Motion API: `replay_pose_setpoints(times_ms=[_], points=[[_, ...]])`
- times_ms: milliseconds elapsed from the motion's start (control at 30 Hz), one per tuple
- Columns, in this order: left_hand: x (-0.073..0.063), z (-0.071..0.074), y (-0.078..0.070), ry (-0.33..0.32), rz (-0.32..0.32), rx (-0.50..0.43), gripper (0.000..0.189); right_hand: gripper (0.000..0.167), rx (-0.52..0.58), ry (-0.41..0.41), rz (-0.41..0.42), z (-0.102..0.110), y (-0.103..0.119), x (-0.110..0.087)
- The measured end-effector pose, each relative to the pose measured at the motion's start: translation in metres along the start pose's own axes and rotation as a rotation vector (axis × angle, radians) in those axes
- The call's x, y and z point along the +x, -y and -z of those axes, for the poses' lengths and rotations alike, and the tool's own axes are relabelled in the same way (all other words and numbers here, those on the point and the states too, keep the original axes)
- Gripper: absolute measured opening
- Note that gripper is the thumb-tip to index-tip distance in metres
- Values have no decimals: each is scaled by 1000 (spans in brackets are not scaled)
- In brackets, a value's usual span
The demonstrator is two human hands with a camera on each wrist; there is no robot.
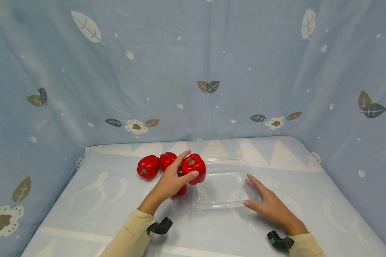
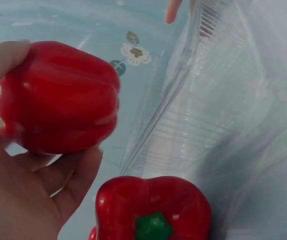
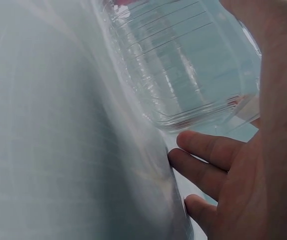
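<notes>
My left hand (image 1: 172,178) grips a red bell pepper (image 1: 194,169) between thumb and fingers, close to the left side of a clear plastic box (image 1: 225,189). In the left wrist view that pepper (image 2: 61,97) lies across the fingers, and another bell pepper (image 2: 153,207) with a green stem sits below it. At the box's right side is my right hand (image 1: 270,205), thumb and fingers spread around the corner. The right wrist view shows its fingers (image 3: 203,172) loosely extended beside the box's ribbed wall (image 3: 183,65).
Two red bell peppers, one at the left (image 1: 148,167) and one beside it (image 1: 168,161), lie left of my left hand. Another pepper (image 1: 180,191) is partly hidden under that hand. The box's clear lid (image 1: 215,149) lies behind it, near the patterned curtain (image 1: 180,71).
</notes>
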State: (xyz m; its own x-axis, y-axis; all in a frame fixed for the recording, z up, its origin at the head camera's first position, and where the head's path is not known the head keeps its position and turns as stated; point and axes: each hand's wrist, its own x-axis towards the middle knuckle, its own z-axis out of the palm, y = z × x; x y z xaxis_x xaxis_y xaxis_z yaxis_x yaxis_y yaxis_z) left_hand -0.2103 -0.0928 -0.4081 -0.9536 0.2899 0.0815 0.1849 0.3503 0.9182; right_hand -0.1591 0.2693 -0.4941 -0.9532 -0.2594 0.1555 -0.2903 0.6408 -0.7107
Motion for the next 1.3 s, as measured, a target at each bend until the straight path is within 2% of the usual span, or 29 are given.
replay_pose_setpoints(times_ms=[167,400,533,700,933,1067,1300], points=[[0,-7,0,9,39,34,80,87,4,4,7,0,1,0],[2,-15,-2,64,-4,91,74,86,2,6,1,-1,2,1],[6,-19,-7,99,-26,201,75,86,7,5,-4,0,2,1],[10,-23,-17,107,-25,339,77,87,8,4,-5,0,2,1],[19,-29,-24,155,-21,377,76,86,3,9,-20,1,4,-1],[25,-33,-25,186,-35,431,77,86,-6,12,-26,1,4,-1],[31,-41,-27,201,-35,458,80,86,-13,4,-21,1,5,-1]])
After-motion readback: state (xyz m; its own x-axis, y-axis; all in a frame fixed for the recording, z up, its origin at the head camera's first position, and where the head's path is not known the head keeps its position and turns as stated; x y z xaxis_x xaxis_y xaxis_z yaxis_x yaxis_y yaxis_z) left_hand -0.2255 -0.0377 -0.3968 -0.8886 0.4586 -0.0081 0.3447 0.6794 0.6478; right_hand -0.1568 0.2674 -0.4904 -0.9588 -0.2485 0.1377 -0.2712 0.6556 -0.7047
